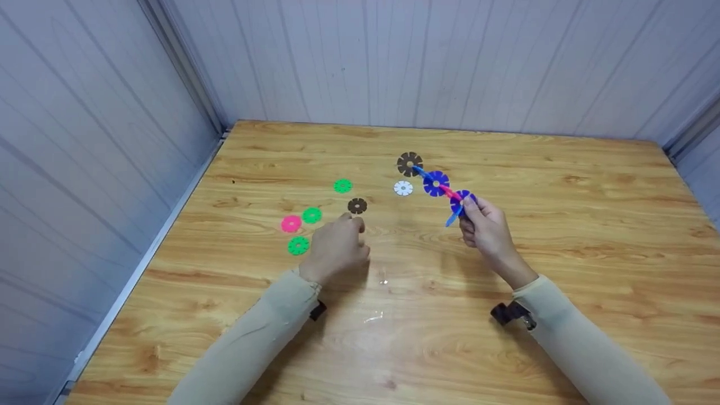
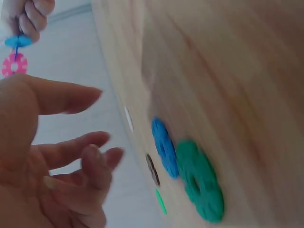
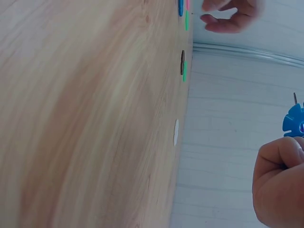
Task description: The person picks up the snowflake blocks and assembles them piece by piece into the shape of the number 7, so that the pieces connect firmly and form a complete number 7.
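Right hand [image 1: 487, 228] pinches linked chain of slotted blue, pink, black plastic discs [image 1: 428, 186]; left hand [image 1: 337, 246] empty, fingers loosely bent. Round green plastic disc [image 2: 207, 195]: best lifted by rim.

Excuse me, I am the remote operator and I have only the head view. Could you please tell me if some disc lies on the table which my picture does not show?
Observer: Yes, the left wrist view shows a blue disc lying on the table.
Operator: Thank you. Is the left hand already holding something, please? I see only its back.
Observer: No, the left wrist view shows nothing in its grasp.
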`<state>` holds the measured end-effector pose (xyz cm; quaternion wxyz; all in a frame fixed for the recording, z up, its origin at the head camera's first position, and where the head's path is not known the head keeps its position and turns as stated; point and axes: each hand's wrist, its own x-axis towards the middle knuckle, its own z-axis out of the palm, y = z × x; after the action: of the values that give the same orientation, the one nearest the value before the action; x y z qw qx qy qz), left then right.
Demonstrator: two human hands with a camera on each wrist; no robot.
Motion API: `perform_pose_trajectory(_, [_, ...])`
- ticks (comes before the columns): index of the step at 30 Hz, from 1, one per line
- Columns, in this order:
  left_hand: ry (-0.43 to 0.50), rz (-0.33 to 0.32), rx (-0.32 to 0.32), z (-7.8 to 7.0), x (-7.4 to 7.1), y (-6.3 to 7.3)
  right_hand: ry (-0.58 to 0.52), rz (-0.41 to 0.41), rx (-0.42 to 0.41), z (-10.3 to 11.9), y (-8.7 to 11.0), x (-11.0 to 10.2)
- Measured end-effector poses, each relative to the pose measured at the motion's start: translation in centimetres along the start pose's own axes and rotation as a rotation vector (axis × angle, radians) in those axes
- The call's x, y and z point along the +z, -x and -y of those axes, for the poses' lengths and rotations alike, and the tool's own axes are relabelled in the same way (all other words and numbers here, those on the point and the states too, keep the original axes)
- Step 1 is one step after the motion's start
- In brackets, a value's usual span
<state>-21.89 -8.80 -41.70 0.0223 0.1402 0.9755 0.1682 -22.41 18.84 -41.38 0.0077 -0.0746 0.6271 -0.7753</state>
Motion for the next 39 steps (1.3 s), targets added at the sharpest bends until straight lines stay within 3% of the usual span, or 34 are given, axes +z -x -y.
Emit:
perform_pose_trajectory(5, [-0.063, 0.072, -0.064, 1.2, -0.2, 0.0, -0.007, 0.011, 0.002, 0.0, -0.1, -0.1])
perform_pose_trajectory(9, [-0.08, 0.081, -0.095, 1.7, -0.3, -0.1, -0.006, 0.006, 0.014, -0.1, -0.2, 0.0])
perform_pose_trajectory(13, [-0.044, 0.068, -0.113, 2.0, -0.3, -0.4, -0.033, -0.009, 0.05, 0.0, -0.2, -0.1])
perform_pose_trajectory(20, [0.052, 0.111, -0.144, 1.7, -0.2, -0.6, -0.091, -0.026, 0.078, 0.1, -0.2, -0.4])
perform_pose_trajectory(24, [0.103, 0.125, -0.132, 1.2, 0.0, -0.7, -0.088, -0.028, 0.074, 0.2, -0.2, -0.3])
perform_pose_trajectory(28, [0.166, 0.128, -0.06, 0.7, 0.3, -0.8, -0.07, -0.032, 0.068, 0.1, -0.3, -0.1])
perform_pose_trajectory(31, [0.286, 0.113, 0.005, 0.1, 0.6, -1.0, -0.058, -0.026, 0.06, 0.0, -0.3, 0.0])
perform_pose_trajectory(35, [0.533, 0.082, 0.071, -1.1, 0.9, -1.2, -0.047, -0.016, 0.039, 0.0, -0.4, 0.2])
perform_pose_trajectory(39, [0.746, 0.071, 0.072, -2.6, 0.9, -1.3, -0.044, -0.015, 0.029, 0.0, -0.4, 0.3])
